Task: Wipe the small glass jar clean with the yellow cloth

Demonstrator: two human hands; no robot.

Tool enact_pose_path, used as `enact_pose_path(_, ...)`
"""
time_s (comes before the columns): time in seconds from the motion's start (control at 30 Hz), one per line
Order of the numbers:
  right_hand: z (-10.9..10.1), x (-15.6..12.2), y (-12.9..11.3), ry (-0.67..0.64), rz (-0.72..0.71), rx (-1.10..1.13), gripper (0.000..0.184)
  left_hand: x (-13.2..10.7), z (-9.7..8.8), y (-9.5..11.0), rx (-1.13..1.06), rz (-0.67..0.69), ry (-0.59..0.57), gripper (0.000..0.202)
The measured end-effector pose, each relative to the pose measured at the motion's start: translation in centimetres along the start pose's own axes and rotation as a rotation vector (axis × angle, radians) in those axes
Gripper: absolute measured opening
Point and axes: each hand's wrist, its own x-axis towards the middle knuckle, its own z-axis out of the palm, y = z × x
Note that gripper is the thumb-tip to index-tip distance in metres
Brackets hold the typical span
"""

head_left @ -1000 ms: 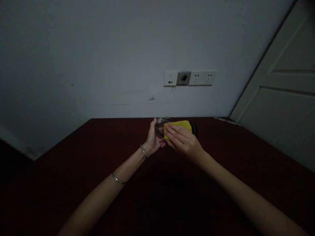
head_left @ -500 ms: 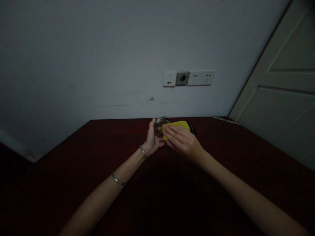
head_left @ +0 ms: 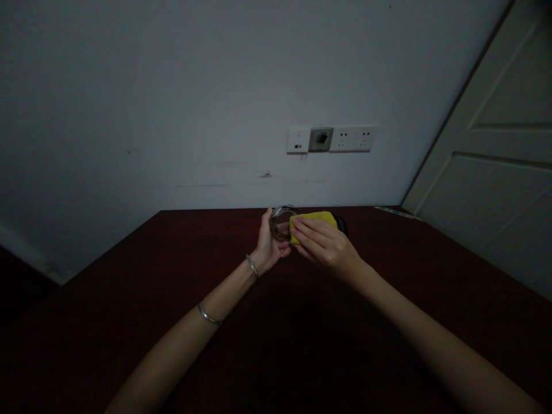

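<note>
My left hand (head_left: 269, 244) is closed around the left side of a clear glass vessel (head_left: 276, 225), whose round rim faces up towards me. The thumb lies along its outer side and the fingers curl beneath. A folded yellow cloth (head_left: 321, 217) lies over the vessel's right side, pinched under the fingers of my right hand (head_left: 325, 244). Just beyond the cloth's right end a dark, curved part (head_left: 342, 224) shows; I cannot tell whether it belongs to the vessel. The cloth and right hand hide much of the vessel.
Both hands are over a dark red tabletop (head_left: 207, 230). Its far edge meets a pale wall (head_left: 194, 103) with a row of sockets (head_left: 351, 139). A panelled door (head_left: 495, 161) stands at the right, near a thin strip (head_left: 394, 212) on the table's far corner. The light is dim.
My right hand and the yellow cloth have shifted slightly to the right, so a little more of the vessel's rim shows. The left hand keeps its hold almost unmoved.
</note>
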Motion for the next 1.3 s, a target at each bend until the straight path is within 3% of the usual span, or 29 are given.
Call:
enact_pose_path(0.07,0.4,-0.2,-0.4,-0.013,-0.001,0.035,0.024,0.2,0.2,-0.1,-0.022,0.006,0.041,0.060)
enact_pose_path(0.27,1.3,-0.6,-1.5,-0.036,0.015,0.067,0.024,0.7,1.2,-0.5,-0.132,0.189,0.060,0.044)
enact_pose_path(0.6,0.3,-0.4,0.2,-0.028,0.034,0.032,0.025,0.1,-0.2,-0.3,-0.017,0.019,0.016,0.060)
enact_pose_path(0.9,0.1,-0.4,0.5,-0.022,0.043,0.015,0.023,0.1,-0.3,-0.2,-0.005,0.034,-0.053,0.062)
enact_pose_path(1.17,1.2,-0.3,-1.5,-0.011,0.003,0.059,0.021,0.5,0.6,-0.3,-0.085,0.104,0.074,0.056)
enact_pose_path(1.3,1.3,-0.3,-1.8,-0.010,-0.002,0.054,0.022,0.5,0.7,-0.3,-0.083,0.108,0.065,0.057)
